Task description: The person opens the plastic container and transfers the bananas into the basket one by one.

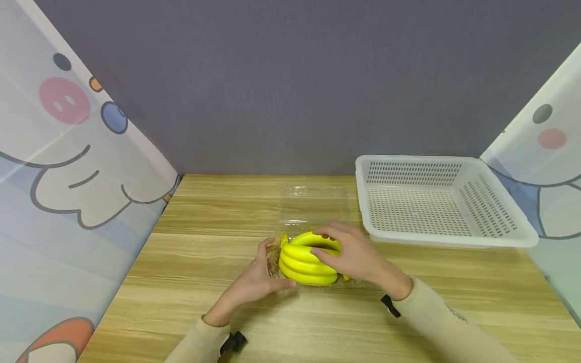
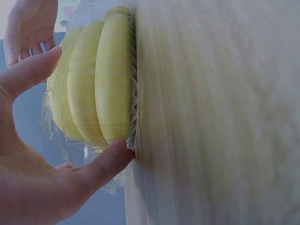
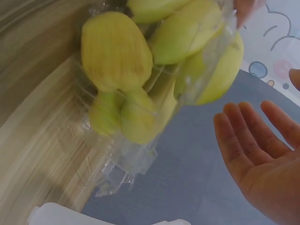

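Note:
A bunch of yellow bananas sits in a clear plastic clamshell box on the table, its transparent lid folded back toward the wall. My left hand holds the box at its left end, thumb at the near side and fingers toward the far side. Above the bananas hovers my right hand, its fingers loosely bent. In the right wrist view a gap shows between those fingers and the bananas, so they hold nothing.
A white perforated plastic basket stands to the right, near the back of the wooden table. A grey wall rises behind the table. Cartoon-printed panels flank it on both sides.

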Demonstrator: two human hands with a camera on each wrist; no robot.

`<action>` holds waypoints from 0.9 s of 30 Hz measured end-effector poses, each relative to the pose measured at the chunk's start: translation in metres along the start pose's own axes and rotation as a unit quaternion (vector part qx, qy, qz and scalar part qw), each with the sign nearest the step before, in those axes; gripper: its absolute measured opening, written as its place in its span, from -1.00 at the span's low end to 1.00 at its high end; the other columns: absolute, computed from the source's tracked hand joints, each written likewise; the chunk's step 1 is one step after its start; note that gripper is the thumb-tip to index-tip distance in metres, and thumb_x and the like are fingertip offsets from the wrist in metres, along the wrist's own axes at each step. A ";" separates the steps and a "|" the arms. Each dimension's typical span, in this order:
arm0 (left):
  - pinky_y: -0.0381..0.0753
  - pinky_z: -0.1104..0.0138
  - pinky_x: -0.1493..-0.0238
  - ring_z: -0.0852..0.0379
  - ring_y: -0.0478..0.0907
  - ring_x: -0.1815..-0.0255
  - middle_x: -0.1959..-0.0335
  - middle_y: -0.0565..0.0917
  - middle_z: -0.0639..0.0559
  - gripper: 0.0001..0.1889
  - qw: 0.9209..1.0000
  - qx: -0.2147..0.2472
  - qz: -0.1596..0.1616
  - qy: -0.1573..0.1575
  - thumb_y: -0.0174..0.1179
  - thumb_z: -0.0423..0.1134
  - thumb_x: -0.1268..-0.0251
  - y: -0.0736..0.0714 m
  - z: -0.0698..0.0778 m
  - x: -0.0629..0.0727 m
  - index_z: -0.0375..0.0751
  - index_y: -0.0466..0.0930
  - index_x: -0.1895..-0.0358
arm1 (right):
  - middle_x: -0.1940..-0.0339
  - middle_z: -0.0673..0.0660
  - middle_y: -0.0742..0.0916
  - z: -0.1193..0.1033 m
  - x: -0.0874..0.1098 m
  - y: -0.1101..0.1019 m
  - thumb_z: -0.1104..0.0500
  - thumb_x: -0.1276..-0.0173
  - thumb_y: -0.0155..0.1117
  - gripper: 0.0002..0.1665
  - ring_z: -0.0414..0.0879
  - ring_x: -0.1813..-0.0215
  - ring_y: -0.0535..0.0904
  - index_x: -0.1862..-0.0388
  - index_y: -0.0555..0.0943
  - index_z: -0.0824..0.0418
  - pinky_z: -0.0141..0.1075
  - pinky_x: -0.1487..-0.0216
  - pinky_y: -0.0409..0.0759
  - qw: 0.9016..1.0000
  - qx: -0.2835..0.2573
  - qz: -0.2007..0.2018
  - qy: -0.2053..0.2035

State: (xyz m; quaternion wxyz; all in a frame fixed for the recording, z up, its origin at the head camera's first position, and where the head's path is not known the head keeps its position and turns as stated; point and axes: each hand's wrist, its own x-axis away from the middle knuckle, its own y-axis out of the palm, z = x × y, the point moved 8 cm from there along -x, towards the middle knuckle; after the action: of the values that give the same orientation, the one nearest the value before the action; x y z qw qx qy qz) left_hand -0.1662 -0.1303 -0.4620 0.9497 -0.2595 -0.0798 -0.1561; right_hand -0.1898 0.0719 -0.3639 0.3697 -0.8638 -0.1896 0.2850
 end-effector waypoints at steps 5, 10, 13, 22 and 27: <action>0.42 -0.28 -0.27 -0.43 0.29 -0.43 -0.59 0.10 -0.34 0.25 1.000 -0.003 0.004 -0.005 0.59 0.03 0.00 0.000 0.001 -0.002 -0.07 -0.20 -0.61 | -0.07 0.05 0.74 0.001 -0.001 0.005 -0.03 -0.36 0.42 -0.53 0.02 -0.01 0.68 -0.13 0.68 0.19 -0.06 -0.01 0.66 1.000 0.020 -0.006 -0.005; 0.44 -0.27 -0.25 -0.42 0.30 -0.42 -0.59 0.10 -0.33 0.25 1.000 -0.008 0.005 -0.004 0.59 0.04 0.00 -0.001 0.003 -0.003 -0.08 -0.18 -0.61 | -0.09 0.07 0.74 0.000 -0.002 0.010 -0.03 -0.34 0.42 -0.51 -0.01 -0.03 0.68 -0.14 0.67 0.21 -0.05 -0.05 0.66 0.999 0.041 -0.019 -0.005; 0.45 -0.26 -0.25 -0.42 0.30 -0.43 -0.59 0.09 -0.33 0.25 1.000 -0.006 0.002 -0.003 0.59 0.03 0.00 -0.001 0.003 -0.005 -0.08 -0.18 -0.61 | -0.09 0.09 0.73 0.000 -0.002 0.013 -0.03 -0.32 0.43 -0.49 0.00 -0.06 0.68 -0.13 0.67 0.22 -0.04 -0.08 0.66 0.998 0.049 -0.026 -0.004; 0.50 -0.22 -0.20 -0.41 0.33 -0.41 -0.59 0.09 -0.33 0.25 1.000 -0.005 -0.002 0.001 0.59 0.04 -0.01 -0.001 0.004 -0.008 -0.11 -0.18 -0.61 | -0.11 0.10 0.72 0.004 -0.004 0.026 -0.05 -0.31 0.45 -0.43 0.03 -0.11 0.65 -0.19 0.64 0.23 -0.02 -0.12 0.63 0.996 0.070 -0.050 0.001; 0.51 -0.23 -0.19 -0.39 0.35 -0.39 -0.58 0.12 -0.32 0.25 1.000 -0.011 0.002 0.000 0.59 0.04 0.00 -0.001 0.003 -0.010 -0.09 -0.17 -0.61 | -0.11 0.08 0.71 0.007 -0.004 0.030 -0.07 -0.31 0.43 -0.40 -0.01 -0.06 0.65 -0.23 0.62 0.20 -0.06 -0.05 0.65 0.995 0.072 -0.062 0.017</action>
State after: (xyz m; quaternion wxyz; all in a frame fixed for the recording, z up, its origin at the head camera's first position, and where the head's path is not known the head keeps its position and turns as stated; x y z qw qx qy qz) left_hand -0.1759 -0.1272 -0.4608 0.9470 -0.2705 -0.0776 -0.1550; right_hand -0.1940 0.0534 -0.3887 0.4509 -0.8264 -0.2153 0.2596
